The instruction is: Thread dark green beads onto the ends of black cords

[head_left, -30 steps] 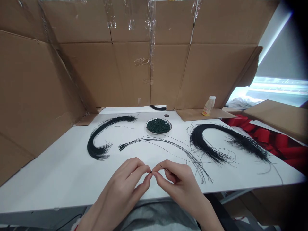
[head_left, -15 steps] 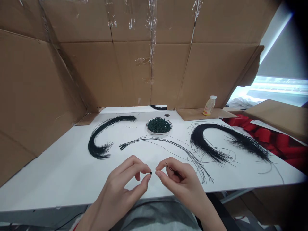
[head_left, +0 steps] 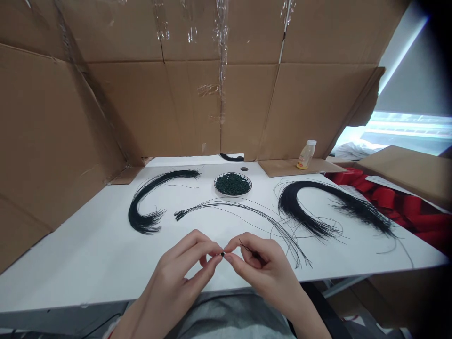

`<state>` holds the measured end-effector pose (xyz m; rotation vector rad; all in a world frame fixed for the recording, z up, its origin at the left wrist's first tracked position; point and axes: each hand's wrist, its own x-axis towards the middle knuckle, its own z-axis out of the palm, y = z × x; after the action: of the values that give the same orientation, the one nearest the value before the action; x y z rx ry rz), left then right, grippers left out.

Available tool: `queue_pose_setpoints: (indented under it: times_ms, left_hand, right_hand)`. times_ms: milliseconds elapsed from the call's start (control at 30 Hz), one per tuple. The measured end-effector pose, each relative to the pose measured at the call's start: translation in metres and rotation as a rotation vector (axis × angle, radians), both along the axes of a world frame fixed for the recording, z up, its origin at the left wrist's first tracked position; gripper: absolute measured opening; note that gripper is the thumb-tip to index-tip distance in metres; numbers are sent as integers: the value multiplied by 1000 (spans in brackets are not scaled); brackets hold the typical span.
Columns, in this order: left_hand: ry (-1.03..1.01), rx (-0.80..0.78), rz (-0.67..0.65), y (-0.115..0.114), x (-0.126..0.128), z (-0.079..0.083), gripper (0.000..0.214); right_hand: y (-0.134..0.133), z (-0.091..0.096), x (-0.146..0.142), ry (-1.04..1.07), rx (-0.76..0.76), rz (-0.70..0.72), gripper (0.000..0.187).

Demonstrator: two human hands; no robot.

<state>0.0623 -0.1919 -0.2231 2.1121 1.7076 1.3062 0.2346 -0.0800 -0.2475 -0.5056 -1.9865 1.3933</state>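
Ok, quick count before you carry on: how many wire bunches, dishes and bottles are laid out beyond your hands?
Black wire bunches: 3 (thick left one, thin middle one, thick right one)
Dish of dark green pellets: 1
Plastic bottle: 1
Total: 5

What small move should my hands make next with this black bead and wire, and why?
Probably ease the short black wire in your right hand toward the small black bead pinched in your left hand. The two hands nearly touch there, so a slow, small push seems safest.
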Motion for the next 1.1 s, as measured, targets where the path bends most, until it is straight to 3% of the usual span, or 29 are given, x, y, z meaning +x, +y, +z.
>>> queue_pose_setpoints:
  times_ms: [267,433,600,1100]
  left_hand:
    - [-4,-14,-11,4,3,1,18]
    - [-66,-81,-34,7,3,-1,17]
    - [-261,-194,-43,11,4,-6,16]
    - [-881,-311,-71,25,17,-16,21]
  right_hand:
    - [-1,0,1,-27,26,9,5]
    - [0,0,0,-1,-141,151,7]
    - [-2,-3,-1,67,-275,217,6]
    - [-7,-2,-7,111,-184,128,14]
